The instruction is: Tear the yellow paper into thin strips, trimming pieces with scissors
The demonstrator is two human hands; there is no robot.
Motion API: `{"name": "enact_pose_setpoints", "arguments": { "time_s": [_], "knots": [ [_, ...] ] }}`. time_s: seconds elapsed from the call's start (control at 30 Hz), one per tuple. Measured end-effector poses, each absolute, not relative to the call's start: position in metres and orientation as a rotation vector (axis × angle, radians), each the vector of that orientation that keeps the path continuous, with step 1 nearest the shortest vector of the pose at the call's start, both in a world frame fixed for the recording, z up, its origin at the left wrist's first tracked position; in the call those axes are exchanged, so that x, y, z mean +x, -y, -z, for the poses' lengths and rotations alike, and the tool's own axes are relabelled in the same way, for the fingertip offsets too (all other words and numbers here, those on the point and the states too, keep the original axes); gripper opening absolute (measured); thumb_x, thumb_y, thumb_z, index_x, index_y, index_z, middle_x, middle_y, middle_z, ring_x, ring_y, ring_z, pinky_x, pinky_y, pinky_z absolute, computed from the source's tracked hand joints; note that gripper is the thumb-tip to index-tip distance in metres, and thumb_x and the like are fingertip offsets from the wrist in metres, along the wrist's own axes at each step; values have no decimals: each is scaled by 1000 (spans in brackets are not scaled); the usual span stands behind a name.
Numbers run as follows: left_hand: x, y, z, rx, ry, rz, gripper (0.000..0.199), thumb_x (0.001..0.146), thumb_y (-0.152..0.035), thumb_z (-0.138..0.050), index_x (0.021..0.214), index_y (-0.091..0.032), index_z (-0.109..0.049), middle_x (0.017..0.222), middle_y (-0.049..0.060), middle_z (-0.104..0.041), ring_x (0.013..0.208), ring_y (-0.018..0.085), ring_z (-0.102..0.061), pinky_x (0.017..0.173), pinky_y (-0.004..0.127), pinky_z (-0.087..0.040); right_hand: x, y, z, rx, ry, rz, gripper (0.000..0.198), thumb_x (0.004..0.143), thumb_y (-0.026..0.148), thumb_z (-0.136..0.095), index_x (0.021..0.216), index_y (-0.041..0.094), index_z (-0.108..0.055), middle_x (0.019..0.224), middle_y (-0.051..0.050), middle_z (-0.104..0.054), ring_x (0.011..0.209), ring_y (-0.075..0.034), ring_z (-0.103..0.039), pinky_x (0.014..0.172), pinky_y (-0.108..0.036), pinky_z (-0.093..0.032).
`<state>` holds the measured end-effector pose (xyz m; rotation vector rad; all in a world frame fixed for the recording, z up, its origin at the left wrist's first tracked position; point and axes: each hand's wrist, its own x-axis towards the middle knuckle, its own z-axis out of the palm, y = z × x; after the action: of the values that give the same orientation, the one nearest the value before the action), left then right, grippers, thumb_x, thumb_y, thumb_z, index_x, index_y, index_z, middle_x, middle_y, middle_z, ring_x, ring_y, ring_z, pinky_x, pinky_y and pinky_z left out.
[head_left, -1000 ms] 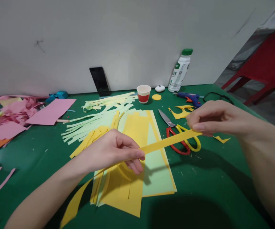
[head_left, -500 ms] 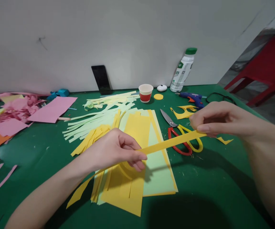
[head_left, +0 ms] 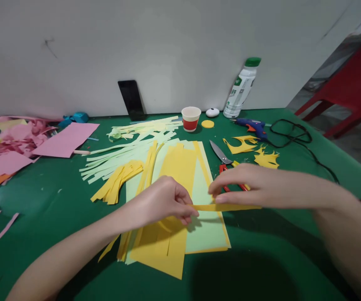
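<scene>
My left hand (head_left: 171,200) pinches a narrow yellow paper strip (head_left: 240,207) between thumb and fingers, above the middle of the paper stack. A tail of the strip hangs below my left wrist. My right hand (head_left: 243,186) is closed around the strip nearer my left hand, thumb against it, with the strip's free end sticking out to the right beneath the hand. Under the hands lie yellow paper sheets (head_left: 177,167) on pale green paper (head_left: 204,234). Scissors (head_left: 220,153) with red and yellow handles lie behind my right hand, which partly covers the handles.
On the green table are cut yellow strips (head_left: 114,182), fringed green paper (head_left: 105,164), pink paper (head_left: 66,140), yellow scraps (head_left: 266,159), a paper cup (head_left: 190,124) and a glue gun (head_left: 252,125) with a black cord. A phone (head_left: 132,100) and bottle (head_left: 241,92) lean against the wall.
My right hand has moved left and slightly down along the strip, closer to my left hand. The strip's right end now sticks out past it. The view has shifted slightly.
</scene>
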<state>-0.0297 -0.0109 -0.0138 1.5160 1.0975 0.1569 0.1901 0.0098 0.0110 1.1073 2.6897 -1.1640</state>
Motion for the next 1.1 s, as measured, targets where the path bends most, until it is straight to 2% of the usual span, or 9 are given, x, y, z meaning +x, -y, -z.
{"name": "enact_pose_setpoints", "arguments": {
  "time_s": [0.13,0.3,0.37,0.47,0.53,0.63,0.77,0.93,1.1],
  "knots": [
    [-28,18,18,1723,-1070,-162,21,74,-29,-61,64,-13,-68,61,3,-69,56,10,-63,49,16,-43,160,5,-3,999,-2483,1371,37,86,37,-41,79,13,-67,61,-1,-57,49,-8,-41,46,-21,-29],
    [-29,21,15,1768,-1063,-156,21,73,-27,-62,60,-12,-67,58,1,-68,50,7,-57,45,14,-37,153,4,2,1020,-2369,1589,31,82,28,-44,69,13,-67,55,1,-56,42,-5,-32,42,-20,-25],
    [-28,20,13,1723,-1064,-148,20,71,-28,-65,59,-12,-66,57,2,-68,50,7,-58,45,13,-38,154,4,1,1023,-2334,1626,28,80,26,-46,70,13,-68,53,2,-56,40,-5,-28,40,-21,-22],
    [-29,17,12,1549,-1050,-141,20,68,-31,-69,61,-12,-66,59,2,-68,57,10,-64,53,15,-47,157,4,-1,1059,-2329,1610,29,79,27,-47,66,14,-69,47,3,-52,39,-5,-25,39,-21,-20],
    [-31,14,10,1422,-1036,-131,17,68,-30,-69,63,-13,-67,62,2,-69,63,12,-67,59,18,-52,159,4,-3,1092,-2352,1578,31,80,29,-47,62,13,-67,46,3,-50,39,-5,-26,40,-21,-20],
    [-34,9,8,1341,-1036,-112,14,71,-26,-67,64,-14,-68,65,1,-71,64,11,-67,61,18,-53,165,0,-7,1115,-2360,1559,31,79,30,-47,60,13,-65,49,1,-56,40,-4,-29,41,-21,-21],
    [-38,4,5,1315,-1001,-119,15,74,-28,-64,69,-15,-69,70,1,-72,64,11,-67,64,19,-55,175,-8,-9,1095,-2339,1562,27,78,28,-48,65,13,-66,56,-1,-63,43,-6,-38,43,-20,-26],
    [-37,3,4,1284,-957,-81,19,76,-31,-63,72,-13,-68,70,3,-72,66,12,-68,63,19,-55,182,-15,-10,1057,-2307,1560,28,79,30,-49,64,14,-65,51,2,-58,42,-5,-30,43,-22,-22],
    [-37,4,6,1283,-940,-67,22,75,-33,-63,72,-12,-67,72,4,-72,67,13,-68,67,21,-54,177,-15,-8,1007,-2262,1522,31,82,36,-47,73,14,-67,62,0,-60,49,-6,-37,46,-21,-26]
  ]
}}
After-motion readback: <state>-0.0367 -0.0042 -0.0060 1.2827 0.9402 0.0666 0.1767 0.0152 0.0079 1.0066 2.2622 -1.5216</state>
